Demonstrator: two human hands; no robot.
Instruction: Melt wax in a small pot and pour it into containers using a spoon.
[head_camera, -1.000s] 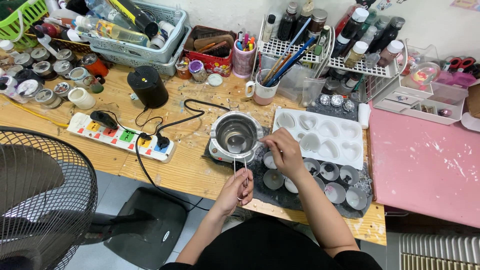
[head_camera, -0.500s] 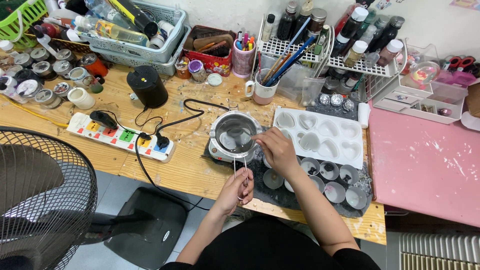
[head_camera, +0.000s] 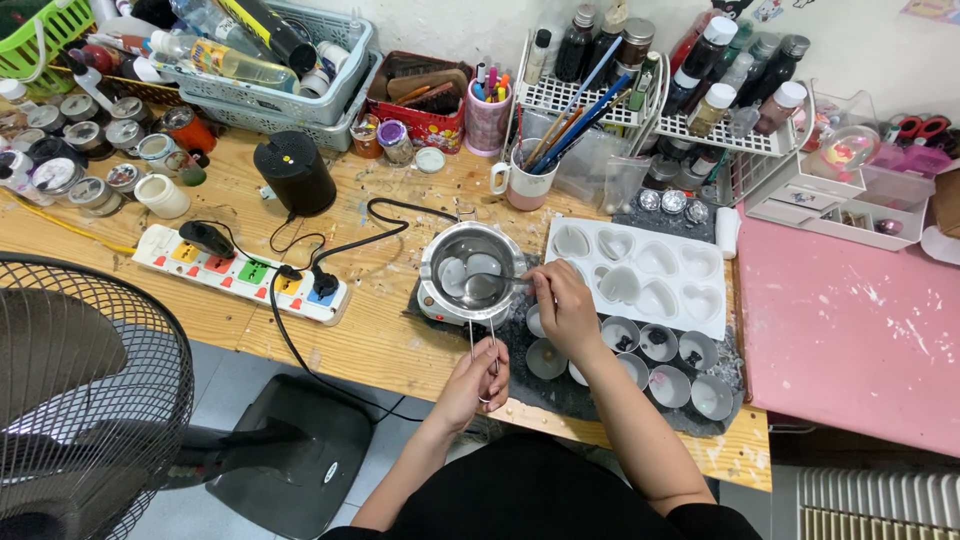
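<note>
Right hand (head_camera: 566, 308) has shifted back toward the pot rim since half a second ago, spoon (head_camera: 487, 287) bowl now mid-pot (head_camera: 470, 275), pinched by its handle. Left hand (head_camera: 478, 372), below it, stays clenched on the pot's wire handle (head_camera: 481, 333). Stirring continues; small cups (head_camera: 640, 350) sit just right of the right hand.

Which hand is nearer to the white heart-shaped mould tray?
Right. The right hand holds a spoon beside the mould tray at its left edge; the left hand grips the pot handle, nearer the person.
</note>
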